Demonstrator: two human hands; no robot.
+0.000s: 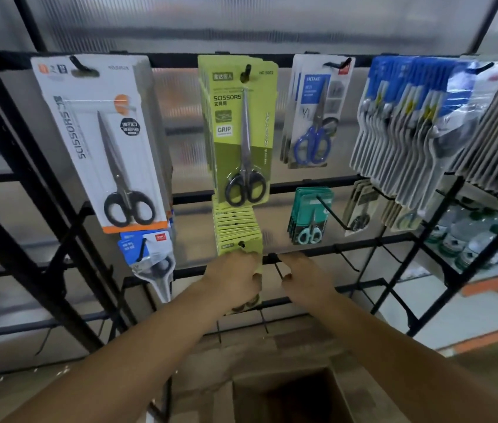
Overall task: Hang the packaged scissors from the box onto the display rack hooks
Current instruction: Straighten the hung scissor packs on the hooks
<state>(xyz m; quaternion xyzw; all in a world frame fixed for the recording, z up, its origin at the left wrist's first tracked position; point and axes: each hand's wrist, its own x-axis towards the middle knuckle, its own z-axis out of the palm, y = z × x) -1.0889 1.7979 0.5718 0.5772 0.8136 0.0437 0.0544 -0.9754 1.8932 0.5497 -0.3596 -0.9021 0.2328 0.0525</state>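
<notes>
Your left hand [235, 276] has its grip clenched round a green scissors pack [240, 248], fingers curled over the card just below its hang hole. That pack sits at the front of a fanned stack of the same green cards, low in the middle column of the black display rack [302, 184]. Your right hand [302, 277] is just beside it, fingertips curled at a bare hook [278, 268] that juts from the crossbar there; the thumb and forefinger appear to pinch the wire, though the exact contact is hard to make out. The two hands are close but do not touch.

Above your left hand, another green pack [238, 129] with black-handled scissors hangs from a hook on the rack's top bar. At the top left corner of the rack a white pack [101, 141] hangs tilted, with a small blue pack [147, 248] under it. Right of the green column hang a blue-handled pack [315, 117] and, lower, a teal pack [310, 218]. Along the top right edge, dense rows of blue-topped packs [409, 123] crowd their hooks.

Below your forearms, the open cardboard box [339, 401] stands on the floor, its inside too dark to read.
</notes>
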